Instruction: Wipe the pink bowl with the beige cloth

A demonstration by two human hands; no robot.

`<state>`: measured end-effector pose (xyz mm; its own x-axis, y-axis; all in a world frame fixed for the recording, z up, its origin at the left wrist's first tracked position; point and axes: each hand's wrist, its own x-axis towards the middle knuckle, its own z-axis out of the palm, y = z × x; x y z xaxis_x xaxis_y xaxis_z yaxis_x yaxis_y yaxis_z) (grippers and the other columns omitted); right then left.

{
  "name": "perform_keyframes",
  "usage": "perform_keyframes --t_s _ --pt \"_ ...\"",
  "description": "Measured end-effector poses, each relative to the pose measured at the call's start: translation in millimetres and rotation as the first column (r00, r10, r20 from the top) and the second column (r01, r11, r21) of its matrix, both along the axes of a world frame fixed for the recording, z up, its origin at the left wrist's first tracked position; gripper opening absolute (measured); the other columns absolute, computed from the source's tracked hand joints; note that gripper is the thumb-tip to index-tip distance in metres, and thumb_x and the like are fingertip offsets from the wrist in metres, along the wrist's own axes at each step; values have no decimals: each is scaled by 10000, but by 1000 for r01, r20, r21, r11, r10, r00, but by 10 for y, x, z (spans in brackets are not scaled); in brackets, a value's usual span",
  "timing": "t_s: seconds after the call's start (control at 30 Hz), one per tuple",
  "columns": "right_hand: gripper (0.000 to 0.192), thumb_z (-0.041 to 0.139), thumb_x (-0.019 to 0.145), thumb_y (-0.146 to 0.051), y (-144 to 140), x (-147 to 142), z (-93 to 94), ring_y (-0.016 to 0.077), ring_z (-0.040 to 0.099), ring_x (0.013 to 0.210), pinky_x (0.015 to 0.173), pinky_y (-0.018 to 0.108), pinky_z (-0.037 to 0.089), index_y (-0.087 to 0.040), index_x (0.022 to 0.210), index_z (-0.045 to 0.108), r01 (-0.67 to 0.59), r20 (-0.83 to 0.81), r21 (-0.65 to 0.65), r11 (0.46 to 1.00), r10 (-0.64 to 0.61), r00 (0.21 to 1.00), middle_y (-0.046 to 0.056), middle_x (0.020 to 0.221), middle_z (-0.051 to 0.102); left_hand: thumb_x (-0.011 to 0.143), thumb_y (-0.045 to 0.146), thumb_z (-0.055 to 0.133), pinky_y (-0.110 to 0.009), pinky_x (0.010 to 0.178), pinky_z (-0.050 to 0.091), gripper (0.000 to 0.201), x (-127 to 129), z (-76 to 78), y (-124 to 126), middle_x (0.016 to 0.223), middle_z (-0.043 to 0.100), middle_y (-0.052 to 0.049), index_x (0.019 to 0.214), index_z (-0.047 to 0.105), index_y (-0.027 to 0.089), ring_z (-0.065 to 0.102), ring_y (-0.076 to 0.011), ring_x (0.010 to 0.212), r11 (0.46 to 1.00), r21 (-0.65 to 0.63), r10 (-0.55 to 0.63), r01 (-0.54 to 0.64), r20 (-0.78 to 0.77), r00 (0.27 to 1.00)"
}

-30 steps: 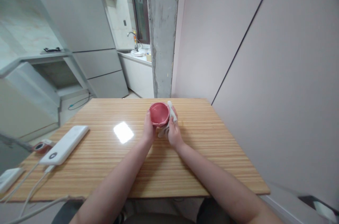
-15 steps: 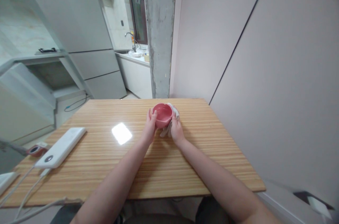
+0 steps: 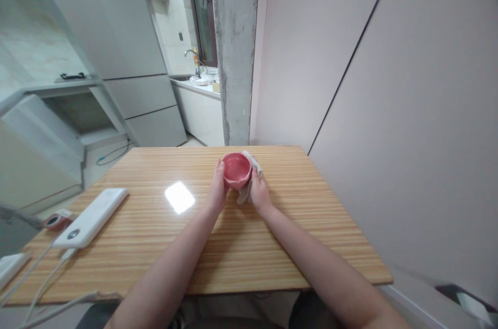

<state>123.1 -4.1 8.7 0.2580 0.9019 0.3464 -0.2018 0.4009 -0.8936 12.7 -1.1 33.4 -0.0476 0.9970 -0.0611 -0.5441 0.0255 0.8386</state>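
Gripping from both sides: a pink bowl (image 3: 236, 170) is held between the two hands near the far edge of the desk (image 3: 218, 246), about midway along that edge. The left hand (image 3: 216, 192) is wrapped on the bowl's left wall, with the thumb at the rim and the fingers closed against the outside. The right hand (image 3: 259, 193) is pressed to the bowl's right wall with a whitish cloth (image 3: 249, 183) bunched between palm and bowl; its fingers are closed on the cloth. Part of the cloth is seen above the rim at the far right, and part hangs below the hand. The bowl is tilted slightly toward the camera, so the inside is visible. Whether the bowl's base touches the desk cannot be told.

At the left edge, a white power bank (image 3: 91, 217) is laid diagonally, with white cables (image 3: 42, 272) run from it toward the near left corner. A small red-rimmed round device (image 3: 52, 221) is placed just beside it, at the left edge. A glare patch is seen on the desk between the power bank and the hands.
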Motion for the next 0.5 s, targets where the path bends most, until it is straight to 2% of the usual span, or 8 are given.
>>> perform_keyframes --t_s 0.1,0.17,0.2,0.27,0.33,0.4,0.43,0.5 --pt "502 460 875 -594 64 210 92 235 560 1223 1110 412 359 -210 1121 669 91 33 -45 995 -89 995 68 1224 675 823 557 597 -321 757 537 569 -4 24 -39 1257 640 -115 1274 595 209 604 -276 1127 970 -77 -235 231 -61 970" --pt "509 492 834 -631 138 343 111 278 635 1084 1038 435 425 -184 926 719 78 66 -144 987 -69 995 82 1004 746 820 515 613 -316 713 540 512 -6 24 -47 1210 663 -137 1199 650 173 620 -296 1096 922 -156 -367 353 -70 928" --pt "518 504 816 -647 169 373 102 288 654 1031 1008 442 445 -180 862 722 46 74 -192 980 -32 997 83 927 754 820 480 622 -305 704 538 473 -5 20 -44 1180 677 -138 1164 667 160 630 -294 1072 914 -180 -380 363 -67 923" --pt "532 503 808 -660 194 338 58 284 656 1026 1002 440 451 -181 869 724 -25 61 -229 973 40 997 80 926 756 822 423 625 -276 693 532 412 -4 12 -28 1134 694 -125 1124 675 147 645 -268 1027 941 -188 -296 281 -56 954" --pt "524 483 835 -638 165 210 6 251 615 1133 1059 417 414 -201 1023 703 -73 21 -169 983 77 997 65 1088 731 825 399 623 -256 681 530 411 -5 13 -11 1158 682 -106 1158 643 159 647 -240 1010 980 -140 -150 143 -42 988" --pt "509 467 862 -602 107 81 -23 212 547 1239 1119 394 357 -233 1163 646 -60 -15 -88 994 59 998 41 1247 666 819 400 634 -245 663 530 460 -11 27 -4 1203 658 -91 1228 590 192 647 -218 998 996 -77 -41 38 -35 999" --pt "500 465 870 -585 81 45 -25 201 519 1271 1140 391 330 -243 1198 624 -27 -20 -67 997 26 999 33 1294 637 818 421 636 -250 658 534 488 -16 35 -5 1207 653 -91 1250 571 204 651 -214 983 998 -57 -35 33 -30 999" --pt "477 462 878 -566 62 61 -10 205 513 1276 1151 399 311 -246 1192 625 63 -12 -74 995 -64 998 34 1305 629 808 473 639 -274 648 543 524 -24 45 -15 1164 668 -106 1251 573 201 666 -223 928 992 -57 -116 114 -17 993"
